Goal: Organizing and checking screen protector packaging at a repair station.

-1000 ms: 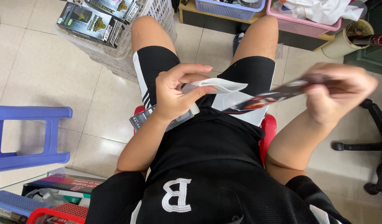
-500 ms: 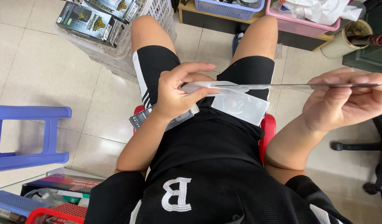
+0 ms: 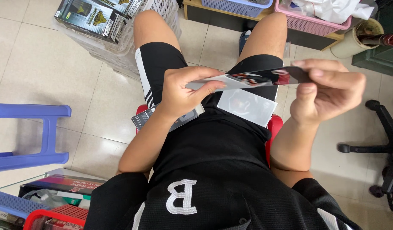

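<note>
The person sits on a red stool point(image 3: 274, 124) and looks down at both hands over the lap. The left hand point(image 3: 183, 91) pinches the left end of one long, flat printed card point(image 3: 252, 79), thumb beneath and fingers curled over the top. The right hand point(image 3: 328, 91) grips the card's right end, thumb pressed up against its underside and fingers bent over it. The card stretches level between the two hands, above the thighs.

One clear plastic sleeve point(image 3: 247, 106) lies on the lap just below the card. One dark flat packet point(image 3: 166, 119) rests on the left thigh, partly hidden under the left wrist.

On the floor to the left stands one blue plastic stool point(image 3: 30, 134). At far left, one white basket point(image 3: 115, 44) carries dark printed boxes point(image 3: 88, 17); their count cannot be told. At far right sit one pink basket point(image 3: 311, 23) and one blue basket point(image 3: 235, 5). One office chair base point(image 3: 384, 149) shows at the right edge.
</note>
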